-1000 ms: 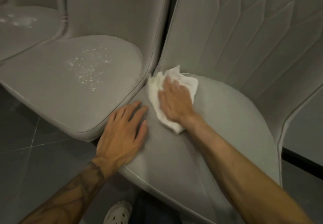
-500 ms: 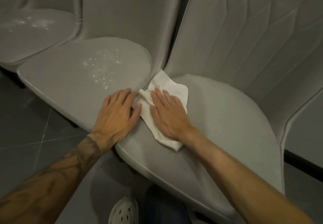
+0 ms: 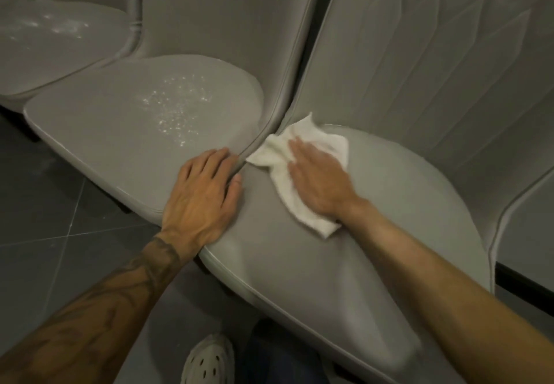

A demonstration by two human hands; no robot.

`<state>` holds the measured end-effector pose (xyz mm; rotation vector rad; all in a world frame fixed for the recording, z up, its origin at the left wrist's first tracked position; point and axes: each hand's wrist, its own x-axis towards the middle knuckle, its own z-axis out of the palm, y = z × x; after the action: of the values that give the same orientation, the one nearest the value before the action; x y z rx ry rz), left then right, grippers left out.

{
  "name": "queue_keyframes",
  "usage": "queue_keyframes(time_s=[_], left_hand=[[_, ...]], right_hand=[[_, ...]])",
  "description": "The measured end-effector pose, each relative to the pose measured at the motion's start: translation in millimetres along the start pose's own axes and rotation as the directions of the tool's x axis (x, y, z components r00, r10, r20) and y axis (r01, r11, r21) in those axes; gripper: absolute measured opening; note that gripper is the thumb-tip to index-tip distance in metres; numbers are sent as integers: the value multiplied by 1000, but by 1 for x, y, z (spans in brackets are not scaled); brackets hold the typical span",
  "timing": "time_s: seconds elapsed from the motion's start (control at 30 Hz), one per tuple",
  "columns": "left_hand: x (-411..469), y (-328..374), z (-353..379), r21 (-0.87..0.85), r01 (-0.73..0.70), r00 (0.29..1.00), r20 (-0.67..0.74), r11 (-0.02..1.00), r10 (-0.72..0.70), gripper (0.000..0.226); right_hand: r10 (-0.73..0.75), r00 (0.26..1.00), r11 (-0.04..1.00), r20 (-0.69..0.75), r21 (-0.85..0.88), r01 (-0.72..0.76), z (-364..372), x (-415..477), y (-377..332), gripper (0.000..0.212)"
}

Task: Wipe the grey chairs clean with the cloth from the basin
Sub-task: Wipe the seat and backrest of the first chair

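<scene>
The right hand (image 3: 319, 181) lies flat, palm down, fingers extended and close together, pressing a white cloth (image 3: 295, 171) onto the seat of the nearest grey chair (image 3: 359, 252). Nothing is pinched; the open palm simply pins the cloth down. The cloth is crumpled, sticking out past the fingertips toward the seat's back corner and trailing back under the wrist, where a folded end shows. One corner of it reaches the crease where the seat meets the quilted backrest (image 3: 434, 54).

The left hand (image 3: 204, 196) is also open and flat, holding nothing. It rests across the junction of two seats: the fingers lie on the edge of the neighbouring chair (image 3: 126, 126) to the left, while the thumb touches the seat being wiped. It sits just beside the cloth without touching it. The left forearm bears a dark tattoo (image 3: 144, 267).

The neighbouring chair's seat carries a scatter of shiny droplets or specks (image 3: 177, 108) near its middle. A third grey chair (image 3: 54, 42) further left shows similar pale marks on its seat. The three chairs stand close together, the nearest two touching at their edges.

Below lies a dark tiled floor (image 3: 54, 210) with pale grout lines. At the bottom edge a light perforated clog (image 3: 207, 359) is visible.
</scene>
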<state>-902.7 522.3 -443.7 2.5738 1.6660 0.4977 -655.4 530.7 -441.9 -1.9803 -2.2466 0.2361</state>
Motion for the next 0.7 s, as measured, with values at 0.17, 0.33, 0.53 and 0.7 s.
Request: queue_keyframes(time_s=[0.17,0.33,0.53,0.7], left_hand=[[1,1,2,-18,12,1000,-12,1000,-13,53],[-3,0,-2,-237,71,997,-3,969,-73,52],[-1,-5,-6,-416,115,993,25,902,-115,55],[1,-14,-9,-541,168,986,88,824,-143,52]], right_hand=[[210,978,978,-17,-10,-210,-3,10,-8,59],[-196,980,977,23,91,193,20,-74,-74,61],[57,998,991,35,117,-61,8,-49,-75,57],[-335,940,936,-67,90,340,36,-92,-150,48]])
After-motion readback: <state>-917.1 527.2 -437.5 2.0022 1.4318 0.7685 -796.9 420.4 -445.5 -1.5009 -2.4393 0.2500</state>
